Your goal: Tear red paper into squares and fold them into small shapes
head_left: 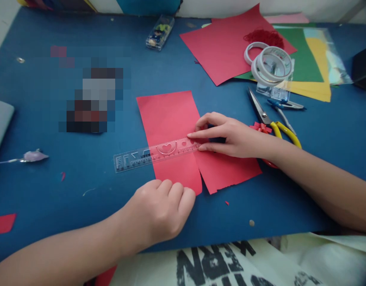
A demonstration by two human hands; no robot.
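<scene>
A red sheet of paper (171, 115) lies on the blue table, with a second red piece (230, 174) beside it on the right, a slit parting them near the front. Across the sheet rests a clear plastic ruler (135, 159) with a heart cutout, its left end over the table. My right hand (224, 135) presses on the ruler's right end with its fingers apart. Near the sheet's front edge, my left hand (165, 210) is closed, knuckles up, its fingertips hidden; the paper's lower edge curls beside it.
Scissors (264, 115) with yellow handles and a blue cutter (285, 104) lie right. Tape rolls (274, 63) and coloured sheets (314, 71) are behind. A clear case (160, 32) stands at the back; a glue gun-like lilac item (35, 156) lies left.
</scene>
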